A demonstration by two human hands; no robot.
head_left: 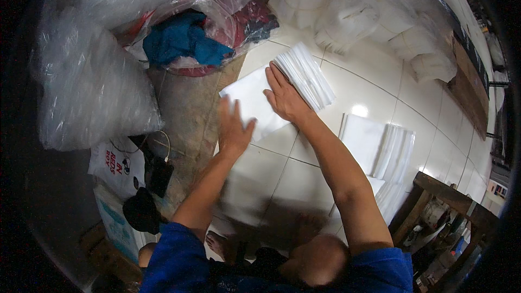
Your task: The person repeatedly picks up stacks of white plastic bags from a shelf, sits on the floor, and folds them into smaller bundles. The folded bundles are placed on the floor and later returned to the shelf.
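Note:
A stack of thin white folded sheets [247,89], which could be plastic or cloth, lies at an angle on the tiled floor in front of me. Its far right side shows a fanned pile of many edges [312,78]. My right hand [284,96] lies flat on the stack beside those edges, fingers stretched out. At the near left border of the sheets is my left hand [236,132], its fingers apart and slightly blurred; whether it touches the sheets I cannot tell. Neither hand grips anything. Similar white stacks [362,140] lie to the right, partly behind my right forearm.
Clear plastic bundles [92,81] fill the left, beside an open bag with blue cloth [182,40]. Rolled translucent bundles [347,13] stand at the back. A wooden frame [453,201] is at near right. A printed white bag [119,165] and a black object [142,210] lie at left.

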